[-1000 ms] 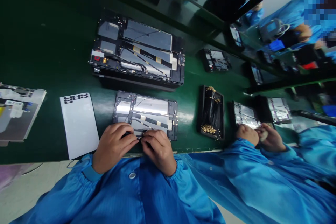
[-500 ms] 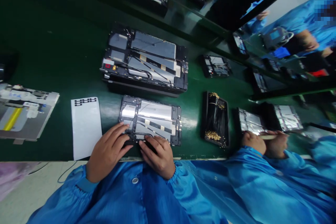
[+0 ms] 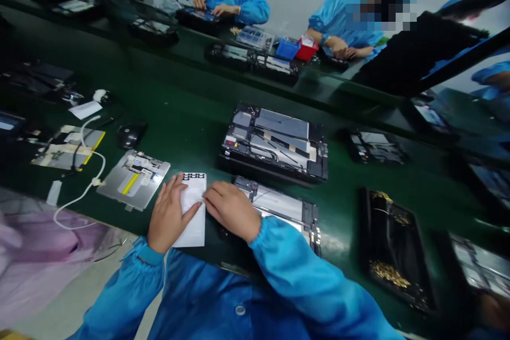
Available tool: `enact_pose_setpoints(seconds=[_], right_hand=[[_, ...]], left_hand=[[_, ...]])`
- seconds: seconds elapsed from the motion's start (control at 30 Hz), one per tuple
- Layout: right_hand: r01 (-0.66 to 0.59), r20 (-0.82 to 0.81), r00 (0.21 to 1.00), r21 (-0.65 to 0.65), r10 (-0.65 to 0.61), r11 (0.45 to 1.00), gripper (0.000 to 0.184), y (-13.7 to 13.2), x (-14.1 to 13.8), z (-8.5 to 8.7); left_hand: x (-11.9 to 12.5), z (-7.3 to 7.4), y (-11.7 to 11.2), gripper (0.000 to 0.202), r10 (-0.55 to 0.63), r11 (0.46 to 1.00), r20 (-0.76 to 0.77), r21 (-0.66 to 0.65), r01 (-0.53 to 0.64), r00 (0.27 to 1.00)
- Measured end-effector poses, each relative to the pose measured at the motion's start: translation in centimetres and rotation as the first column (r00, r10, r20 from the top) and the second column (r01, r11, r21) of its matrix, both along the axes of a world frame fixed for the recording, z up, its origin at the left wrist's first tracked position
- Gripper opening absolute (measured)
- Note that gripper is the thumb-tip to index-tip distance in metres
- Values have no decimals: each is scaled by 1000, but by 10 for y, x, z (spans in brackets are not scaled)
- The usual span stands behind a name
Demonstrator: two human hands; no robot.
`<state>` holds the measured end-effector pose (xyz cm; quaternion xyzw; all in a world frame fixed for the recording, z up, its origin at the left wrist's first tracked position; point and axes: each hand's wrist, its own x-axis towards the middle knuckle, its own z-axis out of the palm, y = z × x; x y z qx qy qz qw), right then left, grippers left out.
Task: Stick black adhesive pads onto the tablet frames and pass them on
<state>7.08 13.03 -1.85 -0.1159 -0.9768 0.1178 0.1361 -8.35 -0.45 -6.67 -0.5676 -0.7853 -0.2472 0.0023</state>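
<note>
A white sticker sheet (image 3: 194,234) with small black stickers along its top lies at the front edge of the bench. My left hand (image 3: 169,215) rests over its left side, fingers stretched out and the thumb across the paper. From the right, my right hand (image 3: 233,207) reaches in with its fingertips pinched at the sheet's right edge; a small whitish bit shows at the tips. Under and behind my right forearm lies an opened tablet-like device (image 3: 279,199), its left part hidden by the hand and sleeve.
Behind it stands a stack of similar devices (image 3: 274,141). A black tray (image 3: 364,244) with gold-coloured small parts is on the right. To the left lie a metal panel with a yellow strip (image 3: 115,186), a computer mouse (image 3: 130,135) and a white cable (image 3: 104,162). Co-workers sit across the bench.
Both hands have left the device and moved left to the sticker sheet. My left hand now lies on it, my right pinches at its edge. The view has swung left and up.
</note>
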Motion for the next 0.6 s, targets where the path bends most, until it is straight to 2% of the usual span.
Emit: enact_pose_setpoints(seconds=[0.1, 0.2, 0.4, 0.6], right_hand=[[-3, 161, 987, 32, -2, 999, 16, 14, -52, -13], [-17, 207, 978, 58, 5, 998, 20, 18, -78, -19], [-104, 205, 975, 62, 89, 993, 22, 8, -85, -8], [15, 200, 980, 7, -16, 1000, 21, -1, -86, -5]], left_hand=[[1, -7, -2, 50, 11, 1000, 20, 9, -11, 1000], [3, -7, -2, 49, 8, 1000, 23, 20, -8, 1000], [1, -10, -3, 63, 18, 998, 31, 57, -19, 999], [-6, -12, -1, 66, -22, 997, 33, 76, 20, 999]])
